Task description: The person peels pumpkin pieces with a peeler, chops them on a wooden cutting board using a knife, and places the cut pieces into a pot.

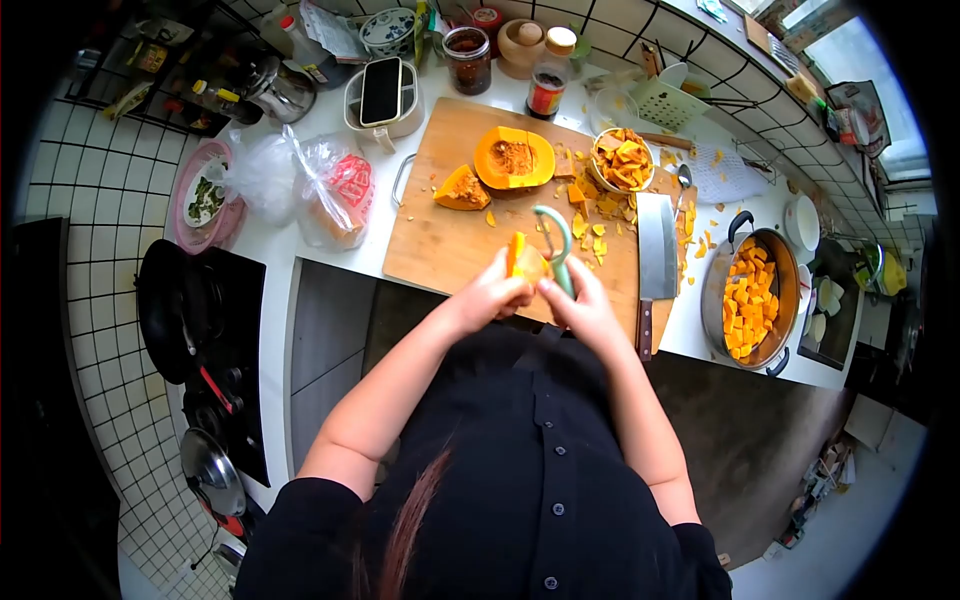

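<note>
My left hand [492, 294] is closed around a pumpkin piece [524, 260], orange with its cut side showing. In my right hand [585, 305] is a pale green peeler [563, 250], its blade end close to the piece; whether it touches cannot be made out. Both hands are over the front edge of a wooden cutting board [430, 220]. On the board lie a halved pumpkin [513, 158] with seeds showing, a pumpkin wedge [463, 189] and scattered peel [599, 245]. A cleaver [657, 250] rests at the board's right side, handle toward me.
Right of the board stands a steel pot [713, 300] of pumpkin cubes. A bowl of peelings [622, 160] sits at the board's back right. Plastic bags [330, 195] lie to the left, with a phone [381, 92] on a container behind. The stove [235, 330] is far left.
</note>
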A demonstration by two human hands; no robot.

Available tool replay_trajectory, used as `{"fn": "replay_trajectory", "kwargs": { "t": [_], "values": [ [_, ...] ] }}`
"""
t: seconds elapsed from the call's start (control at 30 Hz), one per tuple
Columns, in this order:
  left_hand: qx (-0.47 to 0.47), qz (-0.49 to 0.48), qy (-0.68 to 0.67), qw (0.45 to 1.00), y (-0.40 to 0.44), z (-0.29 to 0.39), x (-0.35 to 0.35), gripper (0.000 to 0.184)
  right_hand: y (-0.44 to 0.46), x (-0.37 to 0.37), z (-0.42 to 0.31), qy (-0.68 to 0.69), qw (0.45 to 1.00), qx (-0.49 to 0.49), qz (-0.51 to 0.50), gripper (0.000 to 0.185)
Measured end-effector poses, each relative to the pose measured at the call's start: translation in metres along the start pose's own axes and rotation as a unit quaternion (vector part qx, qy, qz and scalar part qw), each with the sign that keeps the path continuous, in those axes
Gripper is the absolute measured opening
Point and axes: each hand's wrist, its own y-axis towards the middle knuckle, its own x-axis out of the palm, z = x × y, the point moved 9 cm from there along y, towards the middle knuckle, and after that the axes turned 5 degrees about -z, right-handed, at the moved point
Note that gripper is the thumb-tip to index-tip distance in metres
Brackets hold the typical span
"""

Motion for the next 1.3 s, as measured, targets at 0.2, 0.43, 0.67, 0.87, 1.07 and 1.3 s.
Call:
{"fn": "replay_trajectory", "kwargs": {
  "t": [0.2,0.43,0.67,0.87,1.07,1.3],
  "values": [
    [0.0,0.08,0.097,0.992,0.007,-0.016,-0.019,0.044,0.004,0.018,0.032,0.223,0.963,0.135,-0.068,0.022],
    [0.145,0.122,0.173,0.967,0.026,0.048,-0.078,0.048,-0.003,0.017,0.038,0.499,0.86,0.092,-0.055,0.017],
    [0.42,0.462,0.507,0.594,0.022,0.194,-0.243,0.039,-0.033,-0.011,0.059,0.532,0.844,0.063,0.026,0.019],
    [0.379,0.446,0.526,0.617,0.052,0.185,-0.284,0.036,-0.053,-0.009,0.074,0.542,0.834,0.065,0.079,0.02],
    [0.376,0.352,0.49,0.704,0.034,0.186,-0.198,0.029,-0.052,-0.009,0.066,0.514,0.853,0.047,0.07,0.018],
    [0.039,-0.058,0.195,0.978,0.033,0.033,-0.043,0.058,-0.027,0.004,0.031,0.411,0.909,0.061,0.031,0.017]
  ]
}}
